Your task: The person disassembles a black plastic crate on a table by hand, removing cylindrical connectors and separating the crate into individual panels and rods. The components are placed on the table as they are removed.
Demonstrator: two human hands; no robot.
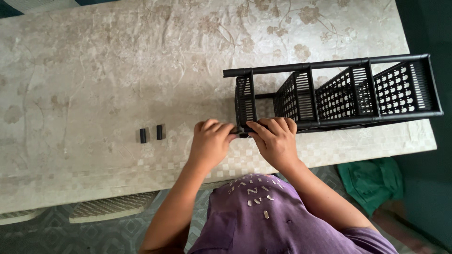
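Note:
A black plastic shelf rack (339,91) lies on its side on the table (108,70), its perforated shelves standing on edge. My left hand (210,141) and my right hand (274,138) meet at the near-left corner of the rack, where a black pole end (242,131) sticks out. Both hands have their fingers curled around that pole end, pinching it between them. What exactly sits between the fingertips is hidden. Two short black tube pieces (150,133) stand side by side on the table to the left of my left hand.
A beige floral cloth covers the table. Woven chair seats (110,207) are tucked under the near edge at the left. A green cloth (372,181) lies on the floor at the right. My purple shirt (263,216) fills the bottom centre.

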